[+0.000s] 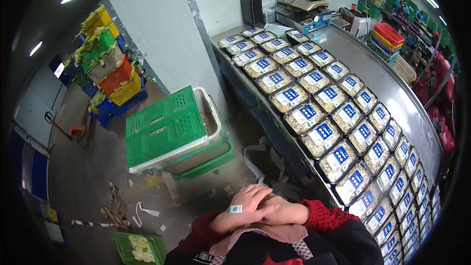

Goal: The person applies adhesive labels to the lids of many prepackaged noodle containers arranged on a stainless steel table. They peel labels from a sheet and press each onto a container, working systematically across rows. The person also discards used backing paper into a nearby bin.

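My left hand, with a small printed sticker on its back near the wrist, rests over my right hand in front of my body. The two hands overlap, and part of the fingers is hidden. Neither shows an object in it. To their right, rows of black trays of pale, shredded-looking food, under clear film with blue and white labels, cover much of a stainless steel table. Ahead and to the left of the hands stands a crate with a green perforated plastic crate on top.
Digital scales and a black bin stand at the table's far end. Stacked crates with leafy scraps and an orange pallet jack are at left. A green crate of leaves and white strips lie on the floor.
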Demonstrator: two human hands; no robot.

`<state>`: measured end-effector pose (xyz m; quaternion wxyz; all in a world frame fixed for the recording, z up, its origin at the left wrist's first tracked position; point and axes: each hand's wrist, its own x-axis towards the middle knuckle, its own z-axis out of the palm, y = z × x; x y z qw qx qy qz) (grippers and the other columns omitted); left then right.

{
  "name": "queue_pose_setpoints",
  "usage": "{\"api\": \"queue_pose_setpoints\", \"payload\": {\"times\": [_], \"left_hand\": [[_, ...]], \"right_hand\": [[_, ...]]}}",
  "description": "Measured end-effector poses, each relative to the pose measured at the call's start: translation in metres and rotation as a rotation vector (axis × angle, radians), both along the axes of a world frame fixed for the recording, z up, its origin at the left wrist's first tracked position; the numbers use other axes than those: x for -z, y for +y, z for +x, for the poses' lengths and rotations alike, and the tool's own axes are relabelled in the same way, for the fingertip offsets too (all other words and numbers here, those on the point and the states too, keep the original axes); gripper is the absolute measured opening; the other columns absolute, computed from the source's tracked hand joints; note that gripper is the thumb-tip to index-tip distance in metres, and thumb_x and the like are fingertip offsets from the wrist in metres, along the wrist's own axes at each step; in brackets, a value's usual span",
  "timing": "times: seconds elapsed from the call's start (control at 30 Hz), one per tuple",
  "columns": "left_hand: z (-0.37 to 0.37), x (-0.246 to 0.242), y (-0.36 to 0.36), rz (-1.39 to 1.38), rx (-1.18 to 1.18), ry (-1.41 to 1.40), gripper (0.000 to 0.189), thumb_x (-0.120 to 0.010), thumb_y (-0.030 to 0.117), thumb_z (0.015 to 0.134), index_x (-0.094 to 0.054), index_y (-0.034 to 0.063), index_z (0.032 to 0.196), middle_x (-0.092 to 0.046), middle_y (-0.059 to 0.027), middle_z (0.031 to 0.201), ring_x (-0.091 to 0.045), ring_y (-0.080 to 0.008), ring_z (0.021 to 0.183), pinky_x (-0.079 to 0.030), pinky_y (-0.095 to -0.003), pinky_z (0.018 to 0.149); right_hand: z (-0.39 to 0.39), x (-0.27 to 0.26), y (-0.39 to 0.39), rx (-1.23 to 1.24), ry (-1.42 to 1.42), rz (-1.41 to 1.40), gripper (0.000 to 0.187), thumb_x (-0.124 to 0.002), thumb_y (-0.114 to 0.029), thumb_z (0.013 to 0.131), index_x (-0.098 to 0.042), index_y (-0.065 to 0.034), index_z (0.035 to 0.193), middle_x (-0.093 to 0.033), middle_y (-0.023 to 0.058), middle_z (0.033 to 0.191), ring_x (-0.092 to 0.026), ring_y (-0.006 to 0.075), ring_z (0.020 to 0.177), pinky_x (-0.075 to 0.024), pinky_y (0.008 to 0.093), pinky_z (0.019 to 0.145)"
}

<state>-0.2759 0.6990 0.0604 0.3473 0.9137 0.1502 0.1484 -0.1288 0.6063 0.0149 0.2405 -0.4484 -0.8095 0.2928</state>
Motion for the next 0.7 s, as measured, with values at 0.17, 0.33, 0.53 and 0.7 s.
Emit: {"api": "queue_pose_setpoints", "payload": {"times": [0.17,0.33,0.53,0.7], "left_hand": [[0.043,-0.011,0.12,0.371,-0.007,0.008,0.052,-0.067,0.039,0.076,-0.061,0.0005,0.11,-0.06,-0.0156,0.111,-0.052,-0.0335,0.112,-0.039,-0.0465,0.093],[0.111,-0.019,0.228,0.529,0.009,0.079,0.051,-0.072,0.029,0.072,-0.057,-0.0009,0.11,-0.057,-0.0156,0.111,-0.047,-0.0343,0.116,-0.036,-0.0446,0.097],[0.198,0.012,0.302,0.636,0.152,0.206,0.05,-0.075,0.029,0.067,-0.059,0.0018,0.105,-0.059,-0.0135,0.101,-0.05,-0.0309,0.108,-0.037,-0.0415,0.089],[0.259,0.023,0.337,0.551,0.373,0.162,0.047,-0.073,0.028,0.067,-0.06,0.0035,0.104,-0.059,-0.0106,0.093,-0.054,-0.0274,0.098,-0.038,-0.0382,0.085]], "right_hand": [[0.029,-0.048,0.079,0.279,-0.216,-0.061,0.046,-0.065,-0.043,0.08,-0.061,-0.0042,0.105,-0.063,0.0138,0.097,-0.061,0.033,0.089,-0.047,0.0434,0.077],[0.066,-0.052,0.123,0.511,-0.104,-0.096,0.044,-0.067,-0.035,0.081,-0.059,-0.0048,0.112,-0.062,0.0127,0.093,-0.061,0.0324,0.084,-0.0474,0.0404,0.075],[0.145,-0.039,0.192,0.853,0.083,0.055,0.038,-0.071,-0.022,0.081,-0.061,-0.0009,0.11,-0.064,0.0169,0.092,-0.063,0.0359,0.083,-0.0508,0.0403,0.07],[0.191,-0.058,0.246,0.892,0.159,0.141,0.035,-0.071,-0.019,0.08,-0.061,-0.0029,0.11,-0.063,0.0166,0.092,-0.063,0.0358,0.079,-0.0509,0.0393,0.067]]}}
